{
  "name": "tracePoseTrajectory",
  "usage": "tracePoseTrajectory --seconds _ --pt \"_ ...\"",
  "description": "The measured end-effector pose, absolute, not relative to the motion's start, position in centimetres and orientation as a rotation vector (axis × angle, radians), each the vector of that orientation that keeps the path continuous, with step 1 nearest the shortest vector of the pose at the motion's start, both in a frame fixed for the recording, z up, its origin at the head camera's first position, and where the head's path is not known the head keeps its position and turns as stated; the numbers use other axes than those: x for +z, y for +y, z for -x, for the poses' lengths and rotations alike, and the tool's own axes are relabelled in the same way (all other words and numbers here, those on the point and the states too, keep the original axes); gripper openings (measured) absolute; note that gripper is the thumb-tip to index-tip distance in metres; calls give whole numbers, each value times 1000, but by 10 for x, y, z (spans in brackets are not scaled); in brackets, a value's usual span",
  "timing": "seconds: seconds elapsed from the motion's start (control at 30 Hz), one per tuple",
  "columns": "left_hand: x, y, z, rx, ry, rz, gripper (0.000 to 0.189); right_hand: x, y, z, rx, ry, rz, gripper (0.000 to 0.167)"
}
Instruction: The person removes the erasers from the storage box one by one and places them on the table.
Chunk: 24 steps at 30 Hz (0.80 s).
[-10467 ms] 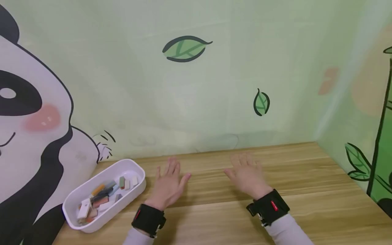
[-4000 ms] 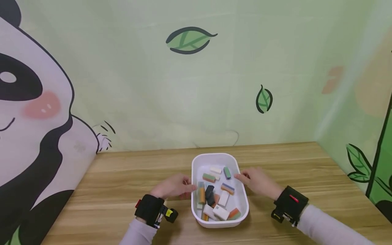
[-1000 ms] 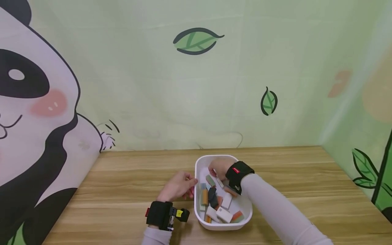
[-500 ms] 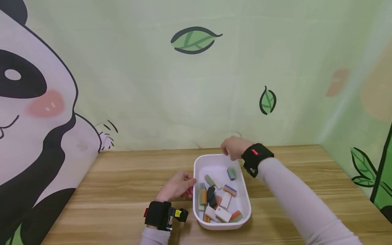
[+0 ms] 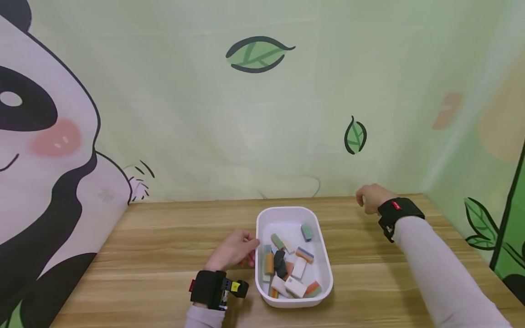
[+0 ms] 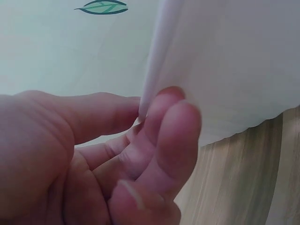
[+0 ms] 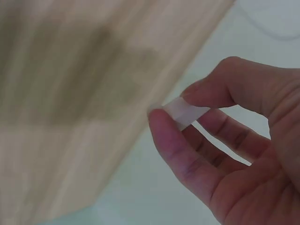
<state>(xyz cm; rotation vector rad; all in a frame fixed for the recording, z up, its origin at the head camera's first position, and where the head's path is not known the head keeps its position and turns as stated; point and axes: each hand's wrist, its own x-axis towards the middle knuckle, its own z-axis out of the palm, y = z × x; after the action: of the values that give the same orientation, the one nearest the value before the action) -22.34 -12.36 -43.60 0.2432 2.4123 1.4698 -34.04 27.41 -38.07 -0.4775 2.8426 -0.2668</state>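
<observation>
A white plastic box [image 5: 326, 269] stands on the table with several small erasers inside. My left hand [image 5: 234, 250] is at its left side; in the left wrist view, thumb and curled fingers [image 6: 177, 136] pinch the box's rim [image 6: 157, 56]. My right hand [image 5: 373, 198] is off to the right of the box, above the back of the table. Between thumb and index finger it pinches a small white eraser [image 7: 183, 111], which the hand hides in the head view. In the box lie a green and blue eraser [image 5: 306, 232], a black one [image 5: 280, 263] and white ones [image 5: 295, 287].
The wooden table [image 5: 172, 237] ends at the back against a green printed backdrop [image 5: 184, 114]. A side wall [image 5: 471, 182] of the same cloth rises at the right. Bare tabletop shows on both sides of the box.
The box was earlier brought from the left to the middle. My right hand then reached into it and has lifted out the white eraser, moving right. The left hand stays at the rim.
</observation>
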Motion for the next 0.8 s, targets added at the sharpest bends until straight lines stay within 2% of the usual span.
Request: tracePoseTrajectory --seconds 0.3,0.8 --pt "-438 -123 224 1450 2435 -234 22 -412 329 323 -545 2744 218 20" --pt "-435 -126 224 1411 2481 -251 21 -435 344 322 -410 2862 277 19"
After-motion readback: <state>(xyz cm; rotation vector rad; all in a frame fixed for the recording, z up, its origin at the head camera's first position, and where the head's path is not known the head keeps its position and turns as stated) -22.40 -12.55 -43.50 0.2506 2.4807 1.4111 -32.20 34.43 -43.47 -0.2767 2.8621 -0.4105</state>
